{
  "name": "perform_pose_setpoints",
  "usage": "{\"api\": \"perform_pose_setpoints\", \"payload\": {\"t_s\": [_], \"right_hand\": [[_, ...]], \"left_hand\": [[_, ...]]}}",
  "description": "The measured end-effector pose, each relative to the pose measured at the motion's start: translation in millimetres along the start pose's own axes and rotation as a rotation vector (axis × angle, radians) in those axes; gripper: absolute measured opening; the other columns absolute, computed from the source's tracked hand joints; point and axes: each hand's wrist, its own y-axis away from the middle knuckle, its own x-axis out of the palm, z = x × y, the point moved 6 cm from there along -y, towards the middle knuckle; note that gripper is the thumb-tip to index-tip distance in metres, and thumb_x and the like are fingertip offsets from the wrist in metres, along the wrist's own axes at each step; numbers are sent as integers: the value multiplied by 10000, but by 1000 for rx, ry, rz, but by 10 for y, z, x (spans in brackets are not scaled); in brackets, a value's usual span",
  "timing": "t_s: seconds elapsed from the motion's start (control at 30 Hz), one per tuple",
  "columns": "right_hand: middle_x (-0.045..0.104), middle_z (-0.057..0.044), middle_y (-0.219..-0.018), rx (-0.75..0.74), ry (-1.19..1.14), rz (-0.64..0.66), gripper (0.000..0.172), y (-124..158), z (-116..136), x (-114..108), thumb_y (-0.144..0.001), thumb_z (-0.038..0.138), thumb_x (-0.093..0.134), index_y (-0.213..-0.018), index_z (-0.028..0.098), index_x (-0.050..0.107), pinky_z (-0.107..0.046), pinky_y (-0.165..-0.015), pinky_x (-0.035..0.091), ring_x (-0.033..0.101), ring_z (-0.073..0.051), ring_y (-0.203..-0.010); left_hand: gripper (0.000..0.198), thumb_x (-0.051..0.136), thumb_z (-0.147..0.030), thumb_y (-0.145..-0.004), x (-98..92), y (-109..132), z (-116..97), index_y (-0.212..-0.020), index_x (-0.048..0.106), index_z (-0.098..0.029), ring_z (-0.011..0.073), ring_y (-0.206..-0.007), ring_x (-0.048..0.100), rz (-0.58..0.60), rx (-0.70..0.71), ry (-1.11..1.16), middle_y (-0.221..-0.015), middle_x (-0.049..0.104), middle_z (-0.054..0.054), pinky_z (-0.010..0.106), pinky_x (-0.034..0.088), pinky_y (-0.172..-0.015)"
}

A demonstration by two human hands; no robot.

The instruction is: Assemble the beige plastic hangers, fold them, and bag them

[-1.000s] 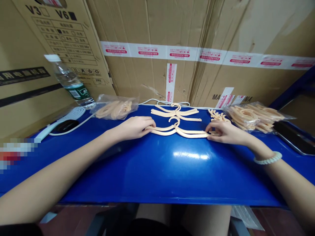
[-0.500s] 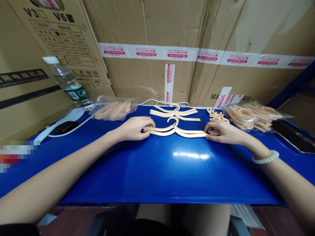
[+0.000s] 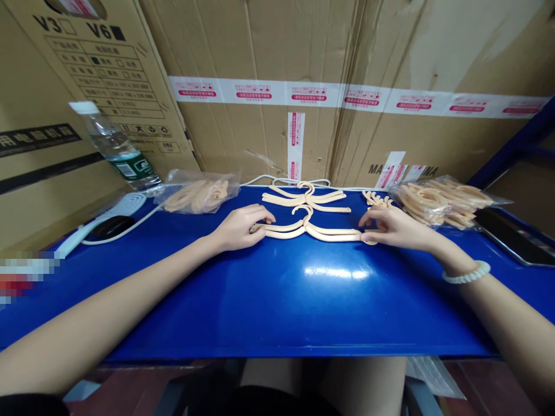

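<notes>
A beige folding clothes hanger point(image 3: 332, 234) lies on the blue table, its hook pointing away from me and its two arms spread sideways. My left hand point(image 3: 243, 226) is closed around the tip of its left arm. At the other tip is my right hand point(image 3: 385, 228), its thumb touching the end and its forefinger lifted, with a gap between them. A small beige bit shows under that thumb; I cannot tell what it belongs to. Just behind lie more beige hangers point(image 3: 284, 200), overlapping, with a hook on top.
Clear bags of beige parts lie at left point(image 3: 199, 195) and right point(image 3: 437, 199), with loose curved hooks point(image 3: 376, 198) near the right one. A water bottle point(image 3: 125, 162), white cable point(image 3: 130, 202), black mouse point(image 3: 113, 227) and phone point(image 3: 515, 237) surround them. Cardboard boxes point(image 3: 260, 138) wall the back.
My right forefinger has lifted off the hanger's right end, opening a gap above the thumb. The left hand keeps its grip. The view has shifted slightly.
</notes>
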Motion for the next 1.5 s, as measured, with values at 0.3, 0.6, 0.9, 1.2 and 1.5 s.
{"api": "perform_pose_setpoints", "payload": {"t_s": [0.3, 0.6, 0.9, 1.2, 1.5], "right_hand": [[641, -52, -670, 222, 33, -230, 410, 105, -192, -367, -886, 582, 562, -780, 201, 673, -331, -579, 378, 546, -200, -591], [622, -37, -632, 618, -4, 413, 142, 352, -634, -87, -792, 91, 489, -709, 178, 564, -257, -499, 417, 582, -156, -508], [574, -33, -574, 753, -48, 454, 264, 345, -657, 10, -809, -26, 369, -725, 177, 516, -250, -435, 427, 542, -155, -455], [570, -21, -541, 785, -96, 423, 322, 360, -671, -13, -849, -36, 344, -691, 185, 519, -240, -421, 412, 506, -132, -405], [576, -36, -521, 812, -138, 395, 310, 355, -666, -32, -803, -14, 388, -629, 191, 540, -251, -417, 382, 510, -150, -398]], "left_hand": [[179, 495, -122, -810, -83, 41, 139, -763, 657, -181, 133, -645, 592, -259, -146, 37, -735, 655, 13, 253, 464, -618], [241, 477, -75, -779, -76, 64, 144, -651, 651, -183, 131, -622, 590, -295, -124, 34, -701, 655, 8, 250, 446, -605], [228, 494, -111, -790, -86, 50, 168, -896, 689, -165, 135, -617, 621, -351, -144, 82, -707, 669, 0, 241, 492, -607], [225, 505, -90, -753, -143, 111, 124, -622, 664, -181, 103, -481, 537, -431, -133, -31, -586, 640, -15, 232, 411, -510], [245, 484, -70, -787, -142, 77, 120, -777, 708, -170, 134, -592, 627, -446, -88, 2, -691, 691, 13, 248, 481, -589]]}}
